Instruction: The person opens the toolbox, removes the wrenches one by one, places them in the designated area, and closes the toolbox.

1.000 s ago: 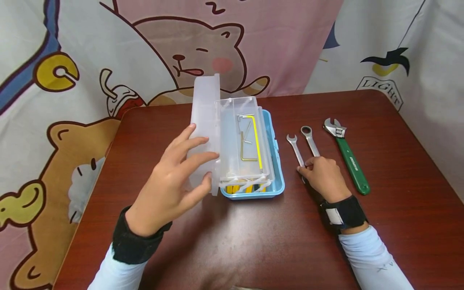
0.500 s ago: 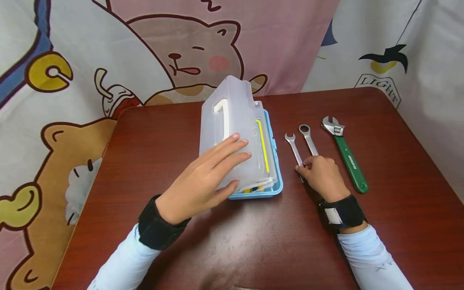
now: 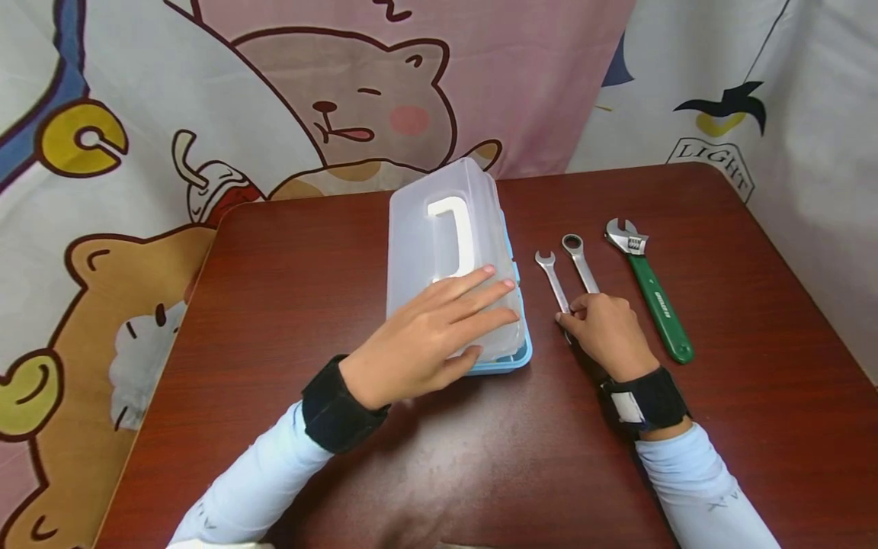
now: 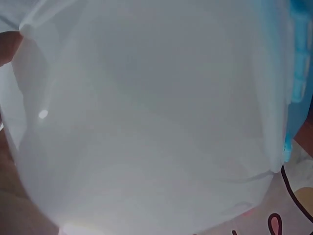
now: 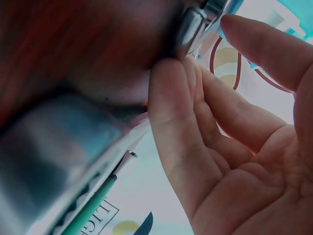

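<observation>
A toolbox with a translucent lid (image 3: 414, 244), white handle (image 3: 463, 236) and light blue base (image 3: 501, 367) stands mid-table. My left hand (image 3: 425, 335) lies on the near part of the lid with its fingers extended. The lid covers the trays, and the blue rim shows along the right and near sides. To the right, my right hand (image 3: 612, 332) pinches a small combination wrench (image 3: 553, 280) between thumb and fingers, its open-ended jaw pointing away. Beside it lies a ratcheting ring wrench (image 3: 581, 265), partly hidden by the hand. Lid plastic fills the left wrist view.
An adjustable wrench (image 3: 658, 305) with a green handle lies right of my right hand. Everything rests on a dark reddish-brown table (image 3: 302, 267). Behind its far edge hangs a cartoon-printed cloth (image 3: 535, 84).
My left hand has swung the lid rightward and down from upright, covering the trays and hex keys. The right hand and the wrenches stay in place on the table.
</observation>
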A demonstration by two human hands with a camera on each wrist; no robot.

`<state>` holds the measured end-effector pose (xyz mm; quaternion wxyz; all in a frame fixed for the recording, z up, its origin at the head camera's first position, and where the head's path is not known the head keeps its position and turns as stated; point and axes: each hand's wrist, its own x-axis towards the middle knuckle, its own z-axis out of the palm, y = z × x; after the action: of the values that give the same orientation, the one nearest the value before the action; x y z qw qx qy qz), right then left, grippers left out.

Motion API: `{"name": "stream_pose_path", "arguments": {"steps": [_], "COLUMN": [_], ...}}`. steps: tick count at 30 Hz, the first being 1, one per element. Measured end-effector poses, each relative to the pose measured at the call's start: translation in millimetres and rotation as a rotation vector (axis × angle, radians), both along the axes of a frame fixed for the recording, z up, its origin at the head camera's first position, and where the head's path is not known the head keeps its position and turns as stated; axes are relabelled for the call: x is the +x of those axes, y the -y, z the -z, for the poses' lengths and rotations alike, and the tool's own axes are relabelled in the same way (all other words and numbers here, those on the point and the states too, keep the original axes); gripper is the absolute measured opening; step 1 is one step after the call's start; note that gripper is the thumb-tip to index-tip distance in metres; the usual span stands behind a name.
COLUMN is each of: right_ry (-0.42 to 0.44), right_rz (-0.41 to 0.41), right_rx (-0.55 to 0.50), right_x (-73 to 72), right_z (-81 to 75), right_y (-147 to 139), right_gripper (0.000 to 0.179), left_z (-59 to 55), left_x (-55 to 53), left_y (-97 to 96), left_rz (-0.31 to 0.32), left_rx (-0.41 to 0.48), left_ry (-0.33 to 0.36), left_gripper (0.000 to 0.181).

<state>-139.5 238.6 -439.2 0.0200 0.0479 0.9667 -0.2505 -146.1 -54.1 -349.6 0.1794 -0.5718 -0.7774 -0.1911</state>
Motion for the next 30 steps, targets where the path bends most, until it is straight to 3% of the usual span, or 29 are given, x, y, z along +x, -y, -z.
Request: {"name": "stream_pose_path", "arguments": {"steps": [4, 22, 30], "right_ry": [0.001, -0.028, -0.028], "right_rz": [0.002, -0.019, -0.011], "right_rx": [0.002, -0.002, 0.003], "right_x": [0.1, 1.6, 1.8], "right_z": [-0.8, 2.5, 1.3], "right_y": [0, 1, 0], "right_gripper": [0.029, 0.029, 0.029], "left_z": [5.1, 17.5, 22.5], "left_x": [-0.1, 11.3, 13.3], "left_y": [-4.7, -24.2, -22.2], "left_rz": [-0.03, -0.077, -0.085], "left_rx": [-0.026, -0.264, -0.234], "left_ry": [-0.051, -0.039, -0.01], "left_gripper": [0.051, 0.046, 0.049]}}
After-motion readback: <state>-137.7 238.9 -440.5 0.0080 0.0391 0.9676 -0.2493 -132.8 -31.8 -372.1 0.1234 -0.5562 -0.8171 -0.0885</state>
